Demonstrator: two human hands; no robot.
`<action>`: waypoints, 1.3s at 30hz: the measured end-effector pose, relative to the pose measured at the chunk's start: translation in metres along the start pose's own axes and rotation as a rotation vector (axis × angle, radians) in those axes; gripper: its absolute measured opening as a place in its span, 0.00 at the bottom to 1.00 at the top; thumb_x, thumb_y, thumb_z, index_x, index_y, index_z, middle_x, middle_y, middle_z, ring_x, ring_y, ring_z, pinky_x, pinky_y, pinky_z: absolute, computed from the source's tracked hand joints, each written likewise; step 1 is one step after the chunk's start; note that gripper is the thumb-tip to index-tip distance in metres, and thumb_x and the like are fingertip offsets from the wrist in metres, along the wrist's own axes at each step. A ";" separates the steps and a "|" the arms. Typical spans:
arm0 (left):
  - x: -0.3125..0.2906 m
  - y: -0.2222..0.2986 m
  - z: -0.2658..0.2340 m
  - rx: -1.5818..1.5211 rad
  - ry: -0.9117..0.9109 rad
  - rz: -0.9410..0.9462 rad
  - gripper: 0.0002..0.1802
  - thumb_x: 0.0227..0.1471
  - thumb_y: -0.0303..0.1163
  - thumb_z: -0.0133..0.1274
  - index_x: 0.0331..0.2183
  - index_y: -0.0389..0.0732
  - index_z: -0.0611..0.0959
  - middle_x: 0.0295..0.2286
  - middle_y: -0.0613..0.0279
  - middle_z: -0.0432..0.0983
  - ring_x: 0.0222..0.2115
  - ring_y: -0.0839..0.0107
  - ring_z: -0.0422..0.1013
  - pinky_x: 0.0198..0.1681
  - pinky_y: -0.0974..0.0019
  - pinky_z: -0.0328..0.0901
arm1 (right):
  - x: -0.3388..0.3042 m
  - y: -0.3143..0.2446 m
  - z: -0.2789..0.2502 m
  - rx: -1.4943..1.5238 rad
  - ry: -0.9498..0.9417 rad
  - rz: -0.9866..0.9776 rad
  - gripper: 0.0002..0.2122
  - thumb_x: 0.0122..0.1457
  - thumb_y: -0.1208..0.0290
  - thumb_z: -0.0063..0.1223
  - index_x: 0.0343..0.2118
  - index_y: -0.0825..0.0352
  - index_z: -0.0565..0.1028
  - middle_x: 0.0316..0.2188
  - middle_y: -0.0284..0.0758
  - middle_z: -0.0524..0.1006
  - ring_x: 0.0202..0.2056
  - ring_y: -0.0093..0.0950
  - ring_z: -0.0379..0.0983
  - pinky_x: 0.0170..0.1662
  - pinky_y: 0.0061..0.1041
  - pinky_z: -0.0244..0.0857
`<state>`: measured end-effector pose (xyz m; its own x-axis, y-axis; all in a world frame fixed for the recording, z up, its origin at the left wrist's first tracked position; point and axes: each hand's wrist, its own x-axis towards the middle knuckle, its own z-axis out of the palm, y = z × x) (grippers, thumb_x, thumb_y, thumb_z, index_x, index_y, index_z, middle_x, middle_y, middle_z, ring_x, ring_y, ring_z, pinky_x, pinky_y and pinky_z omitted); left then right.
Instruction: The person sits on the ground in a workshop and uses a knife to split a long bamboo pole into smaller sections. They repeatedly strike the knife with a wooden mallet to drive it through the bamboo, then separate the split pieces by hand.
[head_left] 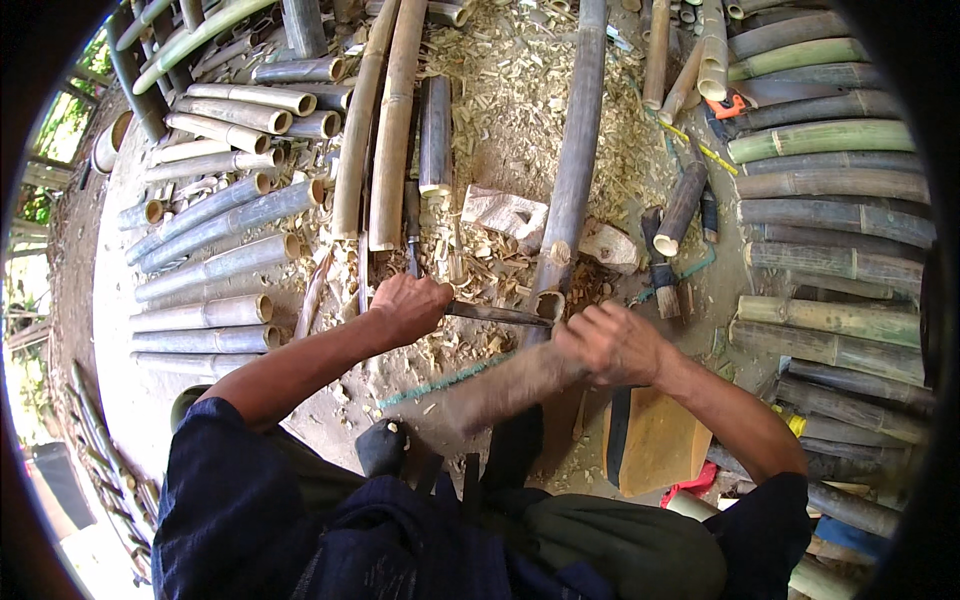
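My left hand (410, 308) is closed around a chisel (495, 314) whose dark flat blade points right. Its tip is at the cut near end of a long grey bamboo pole (575, 150); whether it touches the rim I cannot tell. The pole lies across a notched pale wooden block (507, 213). In my right hand (615, 345) is a wooden mallet (515, 387), blurred by motion, its thick end low and to the left, below the chisel.
Wood chips (500, 90) cover the ground. Cut bamboo pieces (215, 255) lie stacked on the left, with more bamboo poles (830, 215) piled on the right. A short bamboo piece (682, 205) and an orange-handled tool (725, 106) lie right of the pole.
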<state>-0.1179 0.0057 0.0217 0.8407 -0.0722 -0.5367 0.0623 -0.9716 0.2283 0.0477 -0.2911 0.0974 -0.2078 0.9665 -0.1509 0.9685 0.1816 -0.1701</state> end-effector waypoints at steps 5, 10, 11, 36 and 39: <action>0.001 0.003 0.005 -0.002 0.025 0.000 0.10 0.62 0.31 0.46 0.39 0.38 0.80 0.34 0.50 0.82 0.34 0.54 0.82 0.37 0.49 0.75 | -0.008 0.012 0.022 -0.096 -0.020 0.213 0.27 0.45 0.69 0.70 0.49 0.65 0.72 0.37 0.39 0.77 0.38 0.34 0.77 0.42 0.34 0.71; 0.001 0.002 0.009 0.026 0.096 0.008 0.09 0.63 0.30 0.46 0.40 0.37 0.79 0.35 0.51 0.82 0.35 0.55 0.82 0.37 0.50 0.75 | 0.010 -0.007 0.009 -0.067 0.120 -0.082 0.18 0.51 0.72 0.63 0.46 0.66 0.72 0.32 0.35 0.76 0.34 0.33 0.77 0.36 0.30 0.70; 0.003 0.002 0.009 0.040 0.074 0.008 0.10 0.63 0.31 0.47 0.42 0.38 0.79 0.36 0.51 0.82 0.35 0.56 0.82 0.37 0.51 0.75 | 0.011 -0.008 0.008 -0.058 0.180 -0.175 0.17 0.52 0.72 0.62 0.45 0.66 0.73 0.31 0.33 0.75 0.33 0.32 0.76 0.34 0.30 0.70; 0.017 0.044 -0.019 0.039 -0.140 0.013 0.11 0.65 0.31 0.45 0.40 0.35 0.80 0.33 0.51 0.83 0.33 0.57 0.82 0.36 0.52 0.75 | -0.047 0.024 0.017 0.022 0.211 0.121 0.26 0.39 0.68 0.66 0.45 0.67 0.73 0.34 0.37 0.74 0.35 0.33 0.74 0.34 0.33 0.65; 0.019 0.043 -0.017 0.016 -0.139 -0.001 0.11 0.64 0.31 0.46 0.41 0.35 0.79 0.34 0.49 0.83 0.34 0.56 0.82 0.36 0.51 0.76 | -0.050 0.029 0.023 -0.073 0.055 0.211 0.24 0.44 0.67 0.66 0.45 0.67 0.73 0.35 0.36 0.73 0.34 0.34 0.73 0.36 0.36 0.67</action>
<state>-0.0901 -0.0332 0.0346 0.7577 -0.1003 -0.6448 0.0539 -0.9751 0.2150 0.0832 -0.3385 0.0781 0.0064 0.9926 -0.1216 0.9975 -0.0149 -0.0695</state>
